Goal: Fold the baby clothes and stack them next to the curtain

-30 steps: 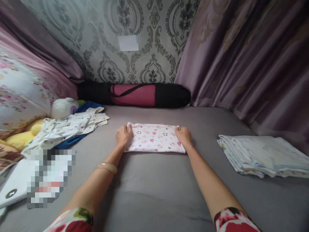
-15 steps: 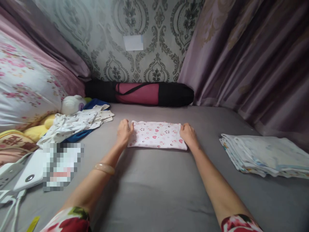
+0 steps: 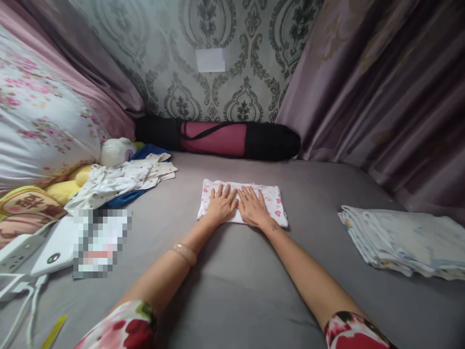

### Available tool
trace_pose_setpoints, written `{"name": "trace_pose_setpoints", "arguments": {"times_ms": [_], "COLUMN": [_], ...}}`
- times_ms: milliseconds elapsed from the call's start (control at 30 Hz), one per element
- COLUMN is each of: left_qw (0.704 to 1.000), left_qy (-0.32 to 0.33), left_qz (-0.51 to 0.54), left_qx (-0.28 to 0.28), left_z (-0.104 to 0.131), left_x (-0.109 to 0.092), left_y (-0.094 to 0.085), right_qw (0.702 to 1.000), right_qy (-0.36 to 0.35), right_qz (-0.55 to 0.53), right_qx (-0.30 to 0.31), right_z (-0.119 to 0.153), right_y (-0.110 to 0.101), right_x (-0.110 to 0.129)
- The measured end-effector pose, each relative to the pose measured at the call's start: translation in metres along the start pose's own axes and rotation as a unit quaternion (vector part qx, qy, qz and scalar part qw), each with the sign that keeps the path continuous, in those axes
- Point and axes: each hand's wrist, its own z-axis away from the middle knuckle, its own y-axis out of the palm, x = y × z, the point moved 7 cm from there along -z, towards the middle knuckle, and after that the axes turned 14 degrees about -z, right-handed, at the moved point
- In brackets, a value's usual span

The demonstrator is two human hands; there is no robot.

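A folded white cloth (image 3: 275,194) printed with pink hearts and flowers lies flat on the grey bed sheet (image 3: 232,281). My left hand (image 3: 222,204) rests palm down on its left half, fingers stretched out and pointing away from me. Beside it my right hand (image 3: 252,206) lies flat on the cloth too, fingers spread, the two hands almost touching at the middle. The central part of the cloth is hidden under them. A pale bangle (image 3: 185,254) circles my left wrist.
Folded light cloths (image 3: 407,240) are stacked at the right. On the left lie rumpled baby clothes (image 3: 127,179), a plush toy (image 3: 116,151), a white power bank (image 3: 60,249) with cables and a power strip (image 3: 20,252). A black and maroon long bag (image 3: 218,139) lies along the wall.
Both hands have let go of the cloth's side edges, come inward and flattened onto its top. The cloth stays in about the same place; the view has shifted slightly.
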Motion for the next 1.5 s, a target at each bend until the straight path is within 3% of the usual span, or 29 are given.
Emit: {"name": "trace_pose_setpoints", "arguments": {"times_ms": [200,333,433,700,800,900,1033,1200,1367,1500], "left_qw": [0.999,0.999,1.000,0.999,0.999,0.999,0.999,0.997,0.995,0.991], "left_qy": [0.015,0.034,0.012,0.023,0.014,-0.031,-0.038,-0.024,-0.060,-0.086], "left_qz": [-0.001,0.008,0.007,0.004,0.002,-0.010,-0.003,0.017,0.033,0.060], "left_qx": [0.042,0.028,0.015,0.045,0.034,0.016,0.034,0.069,0.072,0.085], "left_z": [-0.005,-0.010,-0.009,-0.006,-0.005,-0.002,0.001,0.001,0.013,0.024], "left_x": [0.002,0.003,0.004,0.004,0.014,0.027,0.030,0.033,0.057,0.071], "left_y": [-0.007,-0.018,-0.015,-0.007,-0.009,-0.007,0.002,-0.001,-0.002,0.009], "right_qw": [1.000,0.999,1.000,1.000,1.000,0.999,0.997,0.997,0.994,0.990], "right_qy": [0.012,0.001,-0.002,0.012,0.007,0.035,0.071,0.072,0.101,0.128], "right_qz": [-0.004,0.009,0.022,-0.007,-0.011,0.002,-0.001,-0.025,-0.016,0.013], "right_qx": [0.027,0.034,0.005,0.009,0.009,-0.030,-0.041,-0.020,-0.039,-0.056], "right_z": [-0.003,-0.005,-0.004,-0.002,-0.002,0.002,0.005,0.004,0.014,0.023], "right_y": [-0.003,-0.014,-0.018,-0.010,-0.016,-0.022,-0.017,-0.020,-0.035,-0.032], "right_x": [0.003,0.003,-0.003,-0.012,-0.016,-0.029,-0.040,-0.042,-0.063,-0.079]}}
